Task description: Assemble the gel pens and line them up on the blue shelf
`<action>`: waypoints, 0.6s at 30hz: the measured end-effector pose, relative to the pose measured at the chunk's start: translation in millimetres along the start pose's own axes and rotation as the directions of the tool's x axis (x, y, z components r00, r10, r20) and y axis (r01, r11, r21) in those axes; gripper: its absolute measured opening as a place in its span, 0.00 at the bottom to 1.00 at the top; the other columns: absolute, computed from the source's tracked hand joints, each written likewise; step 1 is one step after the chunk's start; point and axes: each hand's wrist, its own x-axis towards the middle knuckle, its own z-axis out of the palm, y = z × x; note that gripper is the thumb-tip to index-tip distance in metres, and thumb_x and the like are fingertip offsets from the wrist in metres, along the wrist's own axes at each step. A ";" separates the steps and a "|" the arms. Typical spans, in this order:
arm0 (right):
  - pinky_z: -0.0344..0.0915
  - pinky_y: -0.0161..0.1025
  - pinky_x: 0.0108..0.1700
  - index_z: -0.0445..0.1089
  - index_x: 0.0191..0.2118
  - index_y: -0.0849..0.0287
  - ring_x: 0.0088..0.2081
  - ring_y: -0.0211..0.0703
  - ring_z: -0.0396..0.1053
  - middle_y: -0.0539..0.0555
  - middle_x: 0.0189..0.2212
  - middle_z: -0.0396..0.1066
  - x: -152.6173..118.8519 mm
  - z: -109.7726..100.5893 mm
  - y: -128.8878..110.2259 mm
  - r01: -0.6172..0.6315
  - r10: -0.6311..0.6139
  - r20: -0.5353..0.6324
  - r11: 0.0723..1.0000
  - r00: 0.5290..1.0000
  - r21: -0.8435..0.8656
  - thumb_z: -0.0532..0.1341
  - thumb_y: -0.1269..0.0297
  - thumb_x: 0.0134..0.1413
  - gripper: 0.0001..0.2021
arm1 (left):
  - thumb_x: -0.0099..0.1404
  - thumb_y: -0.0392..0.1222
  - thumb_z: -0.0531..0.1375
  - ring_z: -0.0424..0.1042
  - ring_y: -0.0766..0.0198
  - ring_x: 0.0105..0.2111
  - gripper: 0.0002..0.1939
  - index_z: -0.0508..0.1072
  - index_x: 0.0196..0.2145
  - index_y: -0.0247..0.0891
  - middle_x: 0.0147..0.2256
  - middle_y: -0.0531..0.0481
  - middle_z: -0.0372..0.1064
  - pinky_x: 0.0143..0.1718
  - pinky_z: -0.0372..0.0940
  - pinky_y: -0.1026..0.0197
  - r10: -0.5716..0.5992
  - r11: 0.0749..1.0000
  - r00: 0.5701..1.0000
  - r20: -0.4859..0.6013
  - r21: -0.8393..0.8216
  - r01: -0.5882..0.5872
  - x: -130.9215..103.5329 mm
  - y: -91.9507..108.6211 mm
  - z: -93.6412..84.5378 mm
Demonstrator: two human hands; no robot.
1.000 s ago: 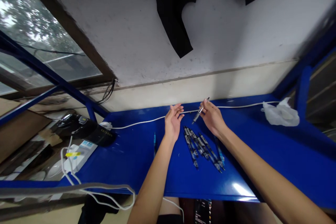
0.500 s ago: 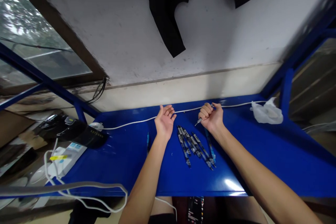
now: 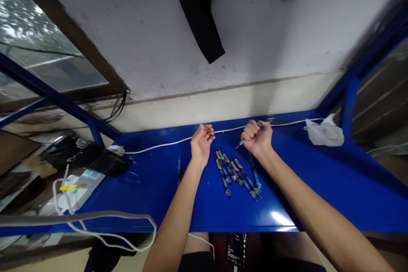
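Note:
My right hand [image 3: 257,137] is closed around a pen [image 3: 241,143], its tip pointing down and left and its other end showing by the thumb. Palm up, my left hand [image 3: 202,143] is raised over the blue table with fingers loosely curled and apart, holding nothing. Between my forearms lies a loose group of several black pens [image 3: 237,172] with clear parts and pale labels. A light-blue pen [image 3: 256,178] rests along the group's right side. Another blue pen [image 3: 179,168] lies left of my left forearm, its lower part hidden.
A white cable [image 3: 162,146] runs along the back of the blue table [image 3: 143,195]. At right sits a crumpled white plastic bag [image 3: 325,131]. On the left are a black device [image 3: 95,157], a white power strip [image 3: 87,182] and looped cords. A phone [image 3: 236,248] lies below the front edge.
My left hand has turned slightly and its fingers have curled in a little more. The right hand keeps its hold on the pen. The view has shifted slightly.

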 end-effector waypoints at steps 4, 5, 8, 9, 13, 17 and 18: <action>0.46 0.39 0.20 0.46 0.24 0.51 0.20 0.36 0.34 0.41 0.17 0.41 -2.9 6.3 0.0 0.044 -0.046 -0.027 0.997 0.999 -0.057 0.64 0.46 0.61 0.27 | 0.64 0.56 0.75 0.71 0.64 0.32 0.19 0.86 0.41 0.36 0.35 0.45 0.77 0.38 0.64 0.60 0.024 0.982 0.991 0.133 0.180 -0.048 -8.0 -3.8 6.7; 0.46 0.39 0.20 0.46 0.24 0.50 0.20 0.36 0.34 0.41 0.17 0.41 -3.8 8.5 0.0 0.058 -0.060 -0.030 0.996 0.998 -0.071 0.64 0.43 0.61 0.28 | 0.65 0.55 0.75 0.70 0.64 0.32 0.18 0.86 0.42 0.37 0.35 0.46 0.77 0.37 0.64 0.60 0.016 0.975 0.985 0.169 0.216 -0.053 -10.2 -4.4 8.3; 0.49 0.40 0.21 0.47 0.22 0.50 0.20 0.37 0.35 0.42 0.17 0.41 -6.8 16.6 0.0 0.101 -0.104 -0.025 0.989 0.994 -0.105 0.64 0.38 0.61 0.31 | 0.65 0.52 0.76 0.72 0.63 0.34 0.16 0.87 0.45 0.39 0.37 0.45 0.79 0.38 0.65 0.61 -0.006 0.952 0.968 0.250 0.298 -0.071 -14.9 -5.7 12.6; 0.51 0.40 0.21 0.47 0.22 0.50 0.20 0.37 0.36 0.42 0.17 0.40 -8.0 20.0 -0.1 0.113 -0.117 -0.026 0.986 0.993 -0.125 0.64 0.37 0.61 0.32 | 0.63 0.49 0.77 0.73 0.63 0.35 0.16 0.87 0.45 0.40 0.39 0.44 0.80 0.38 0.65 0.61 -0.015 0.946 0.964 0.266 0.317 -0.072 -15.8 -6.4 13.7; 0.63 0.43 0.27 0.46 0.20 0.50 0.21 0.40 0.41 0.43 0.18 0.39 -14.3 37.6 0.8 0.163 -0.178 -0.037 0.956 0.983 -0.245 0.64 0.37 0.63 0.34 | 0.57 0.43 0.81 0.78 0.60 0.36 0.19 0.87 0.46 0.39 0.40 0.42 0.83 0.37 0.68 0.60 -0.083 0.942 0.948 0.306 0.335 -0.025 -16.8 -11.3 15.9; 0.70 0.47 0.38 0.44 0.21 0.51 0.25 0.44 0.53 0.46 0.20 0.44 -20.5 56.5 4.7 0.219 -0.235 -0.016 0.929 0.972 -0.298 0.61 0.38 0.65 0.33 | 0.58 0.44 0.80 0.79 0.60 0.33 0.13 0.87 0.38 0.37 0.34 0.45 0.82 0.39 0.71 0.58 -0.033 0.952 0.957 0.289 0.301 -0.058 -14.1 -15.9 14.7; 0.71 0.48 0.40 0.45 0.21 0.51 0.28 0.45 0.57 0.48 0.21 0.48 -22.2 60.0 6.5 0.223 -0.235 -0.002 0.925 0.972 -0.309 0.61 0.38 0.65 0.32 | 0.58 0.44 0.80 0.80 0.61 0.34 0.12 0.87 0.37 0.37 0.33 0.46 0.82 0.41 0.72 0.58 -0.010 0.960 0.964 0.267 0.271 -0.065 -12.5 -15.9 14.2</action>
